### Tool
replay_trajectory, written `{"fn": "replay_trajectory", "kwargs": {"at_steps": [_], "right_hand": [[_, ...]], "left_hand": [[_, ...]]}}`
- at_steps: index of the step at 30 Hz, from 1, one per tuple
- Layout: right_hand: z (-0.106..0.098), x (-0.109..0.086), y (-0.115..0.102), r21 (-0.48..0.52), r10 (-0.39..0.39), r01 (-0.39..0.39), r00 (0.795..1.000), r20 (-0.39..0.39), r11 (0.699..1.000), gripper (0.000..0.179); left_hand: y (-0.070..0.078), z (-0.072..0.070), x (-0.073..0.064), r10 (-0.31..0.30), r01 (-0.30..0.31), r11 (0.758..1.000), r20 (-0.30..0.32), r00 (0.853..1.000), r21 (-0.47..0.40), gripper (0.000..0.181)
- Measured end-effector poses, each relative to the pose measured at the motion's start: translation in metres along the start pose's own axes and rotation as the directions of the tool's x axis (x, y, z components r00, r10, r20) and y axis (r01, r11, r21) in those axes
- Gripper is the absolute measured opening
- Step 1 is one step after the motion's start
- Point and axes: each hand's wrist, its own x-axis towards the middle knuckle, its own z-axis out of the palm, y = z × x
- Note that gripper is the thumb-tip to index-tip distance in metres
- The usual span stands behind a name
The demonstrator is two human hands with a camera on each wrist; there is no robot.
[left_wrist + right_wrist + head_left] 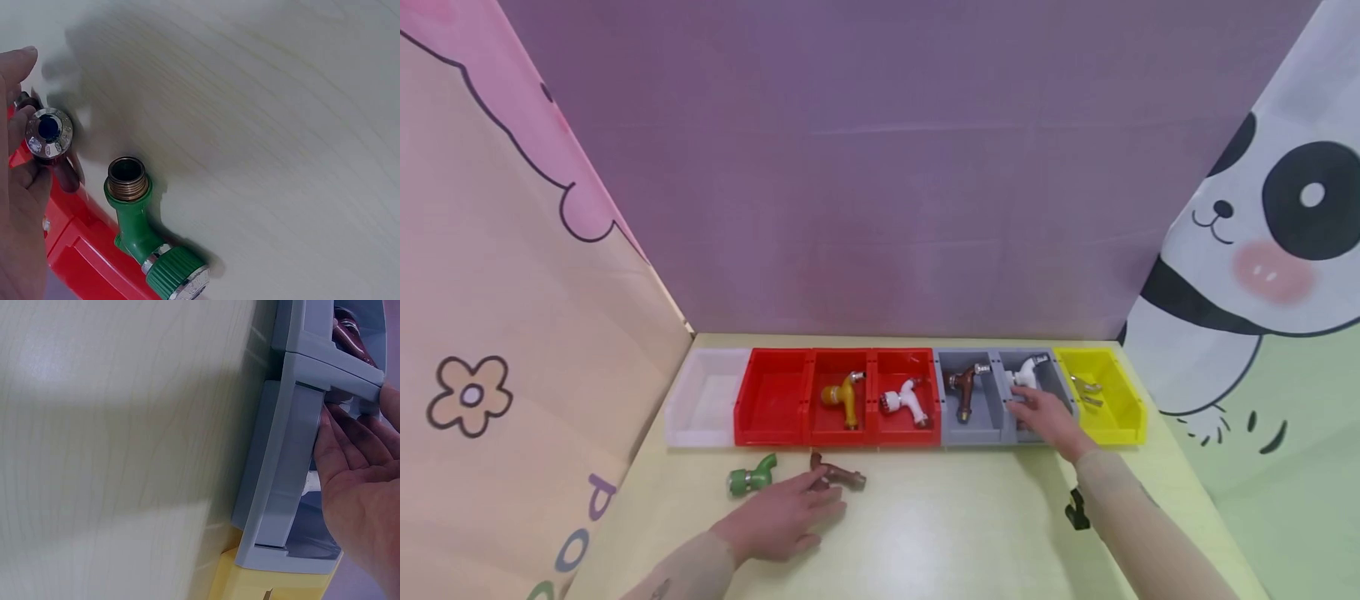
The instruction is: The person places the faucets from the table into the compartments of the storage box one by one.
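In the head view, my left hand (786,517) reaches over a brown tap (847,477) on the table. Its fingers touch the tap near the silver-faced handle (49,132), while the thumb stays apart. A green tap (751,479) lies just left of that hand. My right hand (1048,417) reaches into the right grey bin (1063,383), its fingers extended beside a white tap (1024,375). The right wrist view shows those fingers inside the bin, partly hiding the tap; no grip on it is visible. Another brown tap (966,392) lies in the grey bin to the left.
Along the back stands a row of bins: white (700,400), red (772,396), grey and yellow (1112,392). Red bins hold a yellow tap (847,400) and a white-and-red tap (910,404). Small metal pieces (1087,390) lie in the yellow bin. A black object (1077,510) sits beside the right forearm.
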Motion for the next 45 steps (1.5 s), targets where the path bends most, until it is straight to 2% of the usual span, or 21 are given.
{"fn": "replay_trajectory", "kwargs": {"at_steps": [8,11,13,15,18,20,21,24,28,33,38,45], "right_hand": [[0.0,0.0,0.0,0.006,-0.003,0.003,1.0,-0.001,1.0,0.068],[0.001,0.001,0.001,0.011,0.009,-0.009,1.0,-0.001,1.0,0.068],[0.001,0.001,0.001,0.004,0.01,-0.01,1.0,0.001,1.0,0.069],[0.001,0.002,0.001,0.008,0.018,-0.018,1.0,-0.003,1.0,0.068],[0.001,0.002,0.002,0.005,0.015,-0.015,1.0,-0.001,1.0,0.068],[0.001,0.003,0.002,0.007,0.02,-0.02,1.0,-0.002,1.0,0.068],[0.001,0.003,0.002,0.003,0.021,-0.021,1.0,-0.002,1.0,0.068],[0.002,0.003,0.001,0.001,0.028,-0.028,1.0,-0.002,1.0,0.068],[0.002,0.002,0.0,0.006,0.032,-0.032,0.999,0.0,0.999,0.068],[0.002,0.002,0.0,0.006,0.031,-0.031,1.0,0.0,1.0,0.068],[0.002,0.002,0.0,0.003,0.03,-0.03,1.0,0.001,1.0,0.068],[0.002,0.003,0.001,-0.003,0.037,-0.037,0.999,-0.002,0.999,0.07]], "left_hand": [[0.001,0.003,0.0,0.095,-0.096,0.994,-0.027,0.995,-0.058,0.058],[0.003,0.004,0.003,0.081,-0.083,0.996,-0.047,0.996,-0.032,0.058],[0.007,0.004,0.007,0.011,-0.013,1.0,-0.057,0.998,-0.022,0.059],[0.012,0.005,0.014,-0.105,0.104,0.994,-0.058,0.993,-0.025,0.061],[0.021,0.008,0.026,-0.277,0.275,0.961,-0.047,0.96,-0.037,0.068],[0.027,0.01,0.034,-0.343,0.341,0.939,-0.047,0.938,-0.034,0.072],[0.029,0.012,0.037,-0.359,0.358,0.933,-0.044,0.932,-0.039,0.073],[0.035,0.017,0.044,-0.374,0.372,0.927,-0.052,0.926,-0.035,0.076],[0.041,0.02,0.05,-0.365,0.364,0.931,-0.06,0.929,-0.017,0.077],[0.046,0.018,0.056,-0.36,0.359,0.932,-0.016,0.933,-0.038,0.073],[0.049,0.016,0.059,-0.357,0.358,0.933,0.012,0.934,-0.044,0.06],[0.048,0.017,0.06,-0.378,0.376,0.924,-0.012,0.926,-0.071,0.055]]}}
